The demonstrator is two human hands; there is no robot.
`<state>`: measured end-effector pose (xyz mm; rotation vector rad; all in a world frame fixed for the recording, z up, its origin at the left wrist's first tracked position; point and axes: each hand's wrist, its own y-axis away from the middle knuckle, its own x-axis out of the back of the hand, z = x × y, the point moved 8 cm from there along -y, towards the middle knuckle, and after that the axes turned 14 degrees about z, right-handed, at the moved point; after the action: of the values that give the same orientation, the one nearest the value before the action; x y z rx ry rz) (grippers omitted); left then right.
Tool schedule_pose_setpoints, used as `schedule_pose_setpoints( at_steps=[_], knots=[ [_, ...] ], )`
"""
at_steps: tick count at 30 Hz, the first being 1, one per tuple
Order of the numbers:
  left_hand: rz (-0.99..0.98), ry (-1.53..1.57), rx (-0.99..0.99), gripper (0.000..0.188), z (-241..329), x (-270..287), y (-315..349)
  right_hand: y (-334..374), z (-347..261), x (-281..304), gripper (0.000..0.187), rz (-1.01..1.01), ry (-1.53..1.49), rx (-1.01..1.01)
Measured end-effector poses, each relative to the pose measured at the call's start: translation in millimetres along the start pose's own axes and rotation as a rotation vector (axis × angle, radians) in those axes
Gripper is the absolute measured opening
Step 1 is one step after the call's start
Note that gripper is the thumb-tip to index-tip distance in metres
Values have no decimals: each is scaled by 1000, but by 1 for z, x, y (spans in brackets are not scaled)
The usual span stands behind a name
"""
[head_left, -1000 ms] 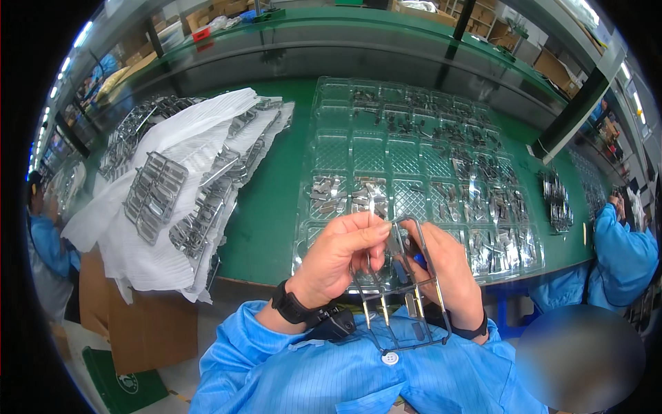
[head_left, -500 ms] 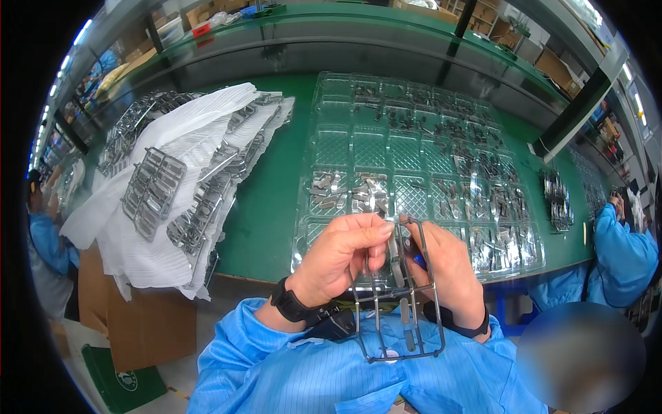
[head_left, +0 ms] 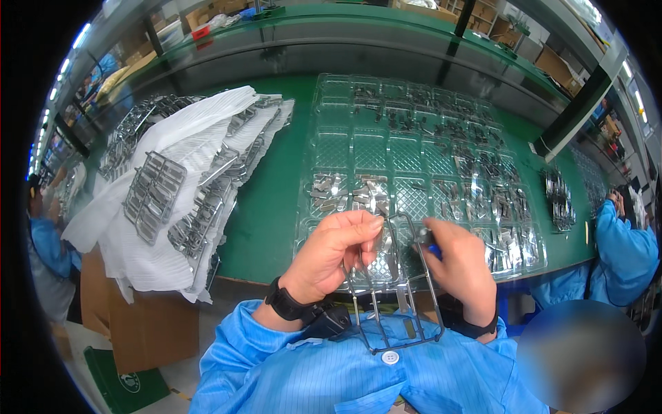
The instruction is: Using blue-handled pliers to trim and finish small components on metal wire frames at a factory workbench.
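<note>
My left hand (head_left: 343,245) pinches the top of a dark grey plastic sprue frame (head_left: 407,345) between thumb and fingers. The frame hangs tilted in front of my blue jacket, with a few flat grey parts (head_left: 402,300) on its inner runners. Just right of the frame, my right hand (head_left: 460,259) is curled around a small blue-handled tool (head_left: 434,250). Most of that tool is hidden by the fingers, so its kind does not show. Beyond both hands lies a clear plastic compartment tray (head_left: 407,145), many of its pockets holding small grey and dark parts.
On the left, full sprue frames (head_left: 155,193) lie stacked with white wrapping sheets (head_left: 189,124). Below them stands a cardboard box (head_left: 148,324). More frames (head_left: 558,196) sit at the right of the green table (head_left: 265,200), near a metal post (head_left: 579,103). People in blue work on either side.
My right hand has moved right, away from the runners, with the blue-handled tool. The frame has shifted slightly in my left hand, its lower end a little higher.
</note>
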<state>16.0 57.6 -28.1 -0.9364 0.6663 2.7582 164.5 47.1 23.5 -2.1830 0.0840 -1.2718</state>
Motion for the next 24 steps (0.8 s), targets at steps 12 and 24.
schedule_pose_setpoints(
  at_steps=[12,24],
  knots=[
    [-100,45,-28,17,5,-9,6,33,19,7,51,54,-1346,-572],
    [-176,143,36,17,1,-13,8,35,11,6,33,32,-1021,-547]
  ],
)
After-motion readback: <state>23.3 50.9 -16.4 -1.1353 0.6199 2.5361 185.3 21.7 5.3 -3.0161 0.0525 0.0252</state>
